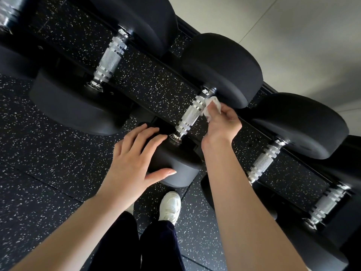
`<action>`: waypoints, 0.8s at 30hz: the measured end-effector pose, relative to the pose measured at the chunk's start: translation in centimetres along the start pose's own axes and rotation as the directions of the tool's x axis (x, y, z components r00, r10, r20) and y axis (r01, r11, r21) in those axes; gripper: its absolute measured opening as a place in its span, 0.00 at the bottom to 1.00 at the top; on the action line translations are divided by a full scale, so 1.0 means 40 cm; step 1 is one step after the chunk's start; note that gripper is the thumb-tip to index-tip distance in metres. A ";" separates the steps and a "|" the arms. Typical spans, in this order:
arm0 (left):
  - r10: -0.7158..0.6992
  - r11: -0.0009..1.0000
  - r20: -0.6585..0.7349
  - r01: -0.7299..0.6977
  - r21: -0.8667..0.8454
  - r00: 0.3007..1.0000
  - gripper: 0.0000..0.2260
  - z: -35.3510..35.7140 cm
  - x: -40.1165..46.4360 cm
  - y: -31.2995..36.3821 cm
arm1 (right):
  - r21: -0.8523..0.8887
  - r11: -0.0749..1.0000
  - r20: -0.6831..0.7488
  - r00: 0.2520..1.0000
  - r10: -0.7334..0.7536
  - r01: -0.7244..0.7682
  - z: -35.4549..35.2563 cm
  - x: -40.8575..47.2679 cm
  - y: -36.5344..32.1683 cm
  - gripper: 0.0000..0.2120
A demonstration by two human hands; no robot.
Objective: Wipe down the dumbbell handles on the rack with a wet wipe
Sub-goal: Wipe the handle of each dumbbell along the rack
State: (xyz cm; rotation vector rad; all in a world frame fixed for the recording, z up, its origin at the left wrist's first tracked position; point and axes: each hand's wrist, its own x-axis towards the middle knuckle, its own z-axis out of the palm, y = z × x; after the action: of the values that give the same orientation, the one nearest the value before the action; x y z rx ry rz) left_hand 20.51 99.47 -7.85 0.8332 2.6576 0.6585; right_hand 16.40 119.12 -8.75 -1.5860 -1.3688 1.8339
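Several black dumbbells with knurled chrome handles lie across a black rack [259, 89]. My right hand [220, 124] pinches a crumpled white wet wipe [212, 105] against the far end of the middle dumbbell's handle [190, 116]. My left hand [134, 159] rests with spread, straight fingers on that dumbbell's near black head [175, 163], thumb along its side. Bare handles show on the dumbbell to the left [111, 59] and on the one to the right [263, 161].
Speckled black rubber flooring [48, 153] lies below and between the rack rails. A pale wall [293, 36] stands behind the rack. My dark trousers and a white shoe [171, 206] are just in front of the rack. A further handle [328, 204] sits at far right.
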 end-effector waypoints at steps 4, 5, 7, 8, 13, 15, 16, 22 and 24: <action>0.003 1.000 -0.009 -0.003 0.001 1.000 0.30 0.002 0.000 0.000 | 0.094 0.996 -0.015 1.000 -0.009 0.011 0.017 0.017 -0.004 0.06; 0.001 1.000 -0.010 -0.001 0.002 1.000 0.30 0.002 0.000 0.000 | 0.126 0.992 -0.010 1.000 -0.008 0.009 0.019 0.019 -0.004 0.07; 0.001 1.000 -0.012 -0.001 0.002 1.000 0.30 0.003 0.000 0.000 | 0.208 0.978 0.017 1.000 0.011 -0.014 0.018 0.017 -0.004 0.09; 0.002 1.000 -0.013 -0.002 0.000 1.000 0.30 0.004 0.000 -0.001 | 0.244 0.969 0.039 0.999 0.034 -0.043 0.017 0.015 -0.003 0.09; -0.002 1.000 -0.016 0.002 -0.003 1.000 0.30 0.005 0.000 0.002 | 0.122 0.977 0.154 0.975 0.158 -0.177 0.001 0.009 0.004 0.07; -0.011 1.000 -0.008 0.011 -0.001 1.000 0.30 0.004 -0.001 0.002 | 0.121 0.969 0.175 0.965 0.194 -0.217 -0.004 0.010 0.002 0.07; -0.013 1.000 -0.004 0.013 0.000 1.000 0.30 0.004 -0.001 0.001 | 0.143 0.962 0.176 0.962 0.208 -0.234 -0.005 0.014 0.000 0.06; -0.012 1.000 -0.001 0.012 -0.003 1.000 0.30 0.006 0.001 0.001 | 0.311 0.917 0.233 0.956 0.180 -0.249 -0.004 0.051 0.011 0.07; -0.009 1.000 -0.012 0.009 -0.011 1.000 0.30 0.008 -0.001 0.001 | 0.322 0.906 0.290 0.939 0.183 -0.276 0.002 0.061 0.031 0.09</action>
State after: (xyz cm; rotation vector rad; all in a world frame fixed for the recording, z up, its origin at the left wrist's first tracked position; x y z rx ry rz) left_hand 20.67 99.57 -8.09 0.8162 2.6641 0.6778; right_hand 15.97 120.38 -11.15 -1.4043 -0.8880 2.3406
